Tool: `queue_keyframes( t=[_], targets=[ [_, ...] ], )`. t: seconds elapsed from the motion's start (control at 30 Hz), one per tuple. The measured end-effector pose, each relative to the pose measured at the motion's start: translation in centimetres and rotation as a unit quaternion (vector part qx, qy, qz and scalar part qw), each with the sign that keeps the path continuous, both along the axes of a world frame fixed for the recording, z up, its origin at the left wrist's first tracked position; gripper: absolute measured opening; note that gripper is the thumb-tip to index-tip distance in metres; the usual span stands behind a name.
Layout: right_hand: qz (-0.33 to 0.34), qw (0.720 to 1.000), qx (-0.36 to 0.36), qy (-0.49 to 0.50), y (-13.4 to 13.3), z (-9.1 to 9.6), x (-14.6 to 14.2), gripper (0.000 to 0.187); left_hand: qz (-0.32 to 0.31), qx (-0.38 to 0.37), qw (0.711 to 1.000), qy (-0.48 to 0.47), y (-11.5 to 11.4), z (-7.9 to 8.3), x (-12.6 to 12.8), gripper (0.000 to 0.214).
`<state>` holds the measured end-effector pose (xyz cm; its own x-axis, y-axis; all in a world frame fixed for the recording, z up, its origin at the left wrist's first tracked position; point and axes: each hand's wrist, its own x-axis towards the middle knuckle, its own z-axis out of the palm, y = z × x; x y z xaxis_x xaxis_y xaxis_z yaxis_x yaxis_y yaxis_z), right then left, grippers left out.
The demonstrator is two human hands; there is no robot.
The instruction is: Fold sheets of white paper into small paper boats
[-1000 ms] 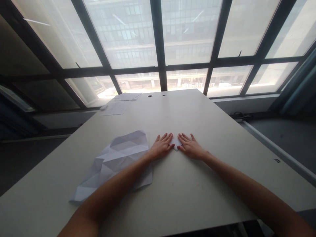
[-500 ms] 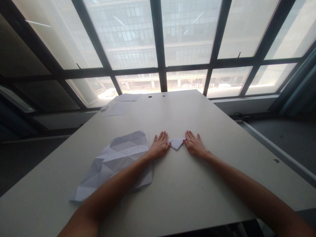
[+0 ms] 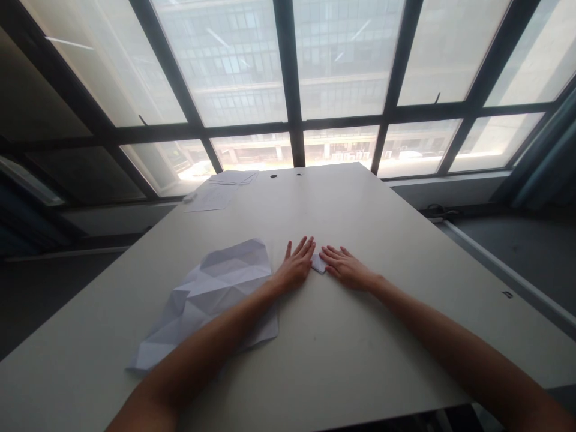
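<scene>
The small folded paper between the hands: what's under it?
The small folded paper lies on the pale table top. The table directly beneath it is hidden. The right hand's fingers appear to cover part of its edge.

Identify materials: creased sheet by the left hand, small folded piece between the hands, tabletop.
The creased sheet looks like thin matte white paper: crisp facet creases, no shine. The small folded piece looks like the same paper, with sharp edges. The tabletop seems pale laminate, smooth with a soft sheen; core hidden.
</scene>
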<state>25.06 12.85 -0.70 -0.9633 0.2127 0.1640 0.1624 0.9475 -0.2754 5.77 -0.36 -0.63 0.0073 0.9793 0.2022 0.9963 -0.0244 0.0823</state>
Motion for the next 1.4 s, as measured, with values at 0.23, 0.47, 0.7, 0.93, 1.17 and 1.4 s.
queue_keyframes(
  t=[0.23,0.47,0.7,0.93,1.17,1.4],
  targets=[
    [-0.013,1.0,0.007,0.004,-0.2,-0.4,-0.2,0.056,-0.087,-0.042,0.993,-0.06,0.6,0.0,0.2,0.064],
    [-0.065,0.998,0.02,-0.01,-0.4,-0.6,-0.3,0.061,-0.083,-0.036,0.994,-0.055,0.5,0.0,0.1,0.068],
    [-0.133,0.991,0.022,-0.013,-0.3,-0.9,-0.5,0.067,-0.079,-0.041,0.994,-0.068,0.7,0.0,0.1,0.066],
    [-0.184,0.983,0.019,0.002,-0.2,-1.4,-0.7,0.069,-0.081,-0.043,0.993,-0.069,0.6,0.1,0.1,0.066],
    [-0.157,0.986,-0.012,0.045,-0.5,-0.6,-0.4,0.06,-0.073,-0.044,0.993,-0.075,0.5,0.2,0.3,0.067],
    [-0.045,0.999,-0.008,0.007,-0.9,0.2,0.1,0.056,-0.078,-0.024,0.994,-0.074,0.3,0.3,0.4,0.065]
  ],
)
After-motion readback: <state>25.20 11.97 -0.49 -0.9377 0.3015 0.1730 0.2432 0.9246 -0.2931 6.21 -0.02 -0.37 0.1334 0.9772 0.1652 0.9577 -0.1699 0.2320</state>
